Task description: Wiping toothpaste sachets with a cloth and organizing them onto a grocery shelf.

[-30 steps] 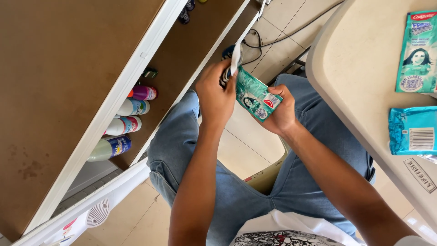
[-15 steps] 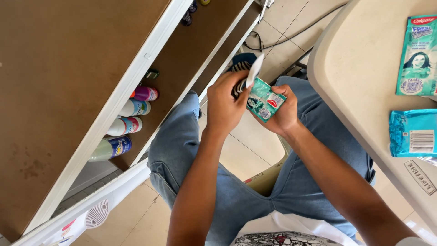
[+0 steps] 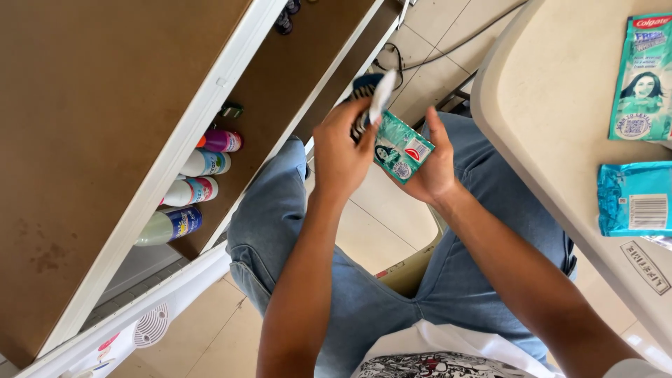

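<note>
Landmark: the green sachet [image 3: 400,148], a small flat packet held above the person's lap, over the blue jeans [image 3: 364,301]; every place below is told from it.
Right hand [image 3: 435,162]: it sits just right of the sachet and under it, thumb up along the right edge and fingers curled behind, closed on the packet; this grip seems to keep the printed face turned up and the packet steady.
Left hand [image 3: 343,150]: it is just left of the sachet, fingers bent and pinched narrow on a white strip [image 3: 383,94] that stands up above the sachet's upper left corner; whether the strip is part of the packet cannot be told. A dark striped thing peeks out behind these fingers, too hidden to name.
Shelf unit [image 3: 175,147]: it is well left of the sachet, a white-edged brown board frame seen from above.
Bottles [image 3: 192,189]: they lie in a row on the lower shelf, far left of the sachet, with coloured labels.
Table [image 3: 553,126]: it is to the right of the sachet, a pale top.
Second green sachet [image 3: 640,77]: it lies flat on the table, far right of the held one.
Blue packet [image 3: 633,199]: it lies on the table, right of and lower than the held sachet.
Cable [image 3: 448,49]: it runs on the tiled floor above the sachet.
</note>
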